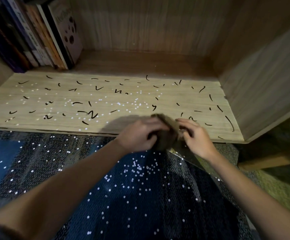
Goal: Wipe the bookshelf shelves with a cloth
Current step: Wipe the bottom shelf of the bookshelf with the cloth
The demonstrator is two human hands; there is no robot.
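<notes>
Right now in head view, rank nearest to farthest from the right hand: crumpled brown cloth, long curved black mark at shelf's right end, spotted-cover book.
1. Crumpled brown cloth: front centre, gripped by the right hand.
2. Long curved black mark: front right.
3. Spotted-cover book: back left.

Matt pale wood-grain shelf (36, 125), soft brown cloth (167, 134).
Dark blue fabric (140, 205) textured, spangled with shiny sequins; carpet (270, 186) rough, greenish; book cover (67, 32) smooth.
</notes>
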